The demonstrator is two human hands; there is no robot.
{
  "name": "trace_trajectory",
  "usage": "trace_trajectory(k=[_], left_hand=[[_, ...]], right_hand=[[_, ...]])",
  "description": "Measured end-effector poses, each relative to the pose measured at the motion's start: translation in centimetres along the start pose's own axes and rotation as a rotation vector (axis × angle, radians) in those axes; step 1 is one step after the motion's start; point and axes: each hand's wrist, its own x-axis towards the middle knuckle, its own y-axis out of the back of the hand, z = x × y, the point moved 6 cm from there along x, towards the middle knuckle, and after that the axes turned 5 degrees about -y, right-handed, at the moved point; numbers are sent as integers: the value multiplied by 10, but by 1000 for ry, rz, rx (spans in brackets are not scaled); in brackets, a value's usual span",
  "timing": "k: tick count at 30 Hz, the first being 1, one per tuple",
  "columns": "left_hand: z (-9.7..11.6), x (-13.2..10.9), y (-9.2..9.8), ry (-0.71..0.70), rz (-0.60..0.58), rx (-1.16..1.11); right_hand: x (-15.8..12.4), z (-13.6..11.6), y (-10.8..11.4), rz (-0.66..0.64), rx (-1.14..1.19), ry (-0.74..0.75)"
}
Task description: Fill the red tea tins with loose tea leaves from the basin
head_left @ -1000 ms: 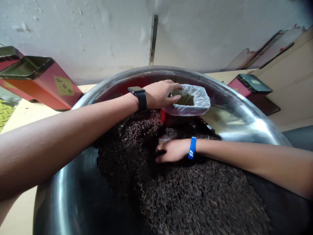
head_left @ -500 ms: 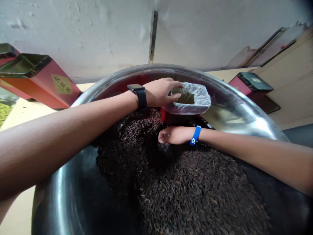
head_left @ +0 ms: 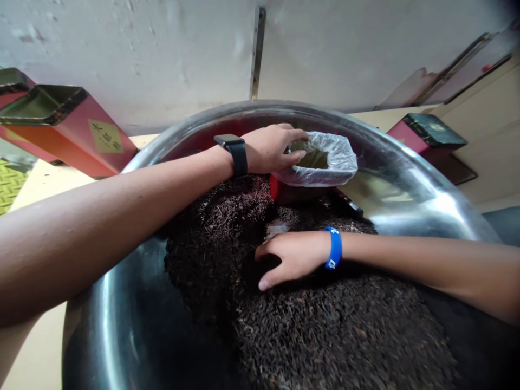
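Note:
My left hand [head_left: 278, 146], with a black watch [head_left: 233, 154] on its wrist, grips the left rim of a red tin [head_left: 280, 189], thumb and fingers over the edge. A clear plastic bag [head_left: 341, 160] lines the tin and folds over its rim. The tin stands among dark loose tea leaves [head_left: 345, 325] in a large metal basin [head_left: 430, 200]. My right hand [head_left: 294, 257], with a blue wristband [head_left: 333, 248], is low over the leaves, thumb apart from the curved fingers; the fingertips are partly hidden. A small pale piece [head_left: 277, 230] lies just beyond it, its kind unclear.
Open red tins [head_left: 77, 130] with yellow labels stand left of the basin. Another tin with a dark lid [head_left: 433, 130] is at the right. Behind the basin rises a grey wall [head_left: 182, 54] with a metal strip [head_left: 258, 54].
My right hand has moved nearer to me and opened from a curled shape, uncovering the pale piece. My left hand keeps its hold on the tin; the view has shifted slightly.

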Motion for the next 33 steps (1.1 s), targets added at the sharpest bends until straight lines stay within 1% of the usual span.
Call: trace_trajectory(k=[5,7,9,11,13,15,17,19,22,24,26,30,33], left_hand=[[0,-1,0,5,-2,0],[1,-1,0,5,-2,-1],[1,-1,1,7,1,-1],[1,-1,1,11,4,2],[1,-1,1,14,4,7],[1,-1,2,18,1,12],[1,-1,2,23,0,20],[1,-1,3,23,3,25],[1,-2,4,10,2,21],[0,-2,4,-1,-5,8],[0,-3,3,-2,-17,-8],[2,-5,2,23,-75,-44],[6,-8,2,45,-140,-64]], right_hand=[[-12,-14,-3,-49,3,86],[-16,-23,-7,-42,-27,139],[-19,-35,-13,23,-110,235],[-22,-46,-20,117,-245,334],[-23,-53,-28,201,-382,392],[-22,-55,-34,248,-460,405],[-19,-54,-37,262,-480,397],[-16,-52,-38,238,-477,376],[-12,-49,-37,160,-494,340],[-12,-48,-31,140,-521,323],[-15,-50,-19,166,-538,322],[-31,-55,19,252,-526,294],[-47,-54,51,308,-395,277]])
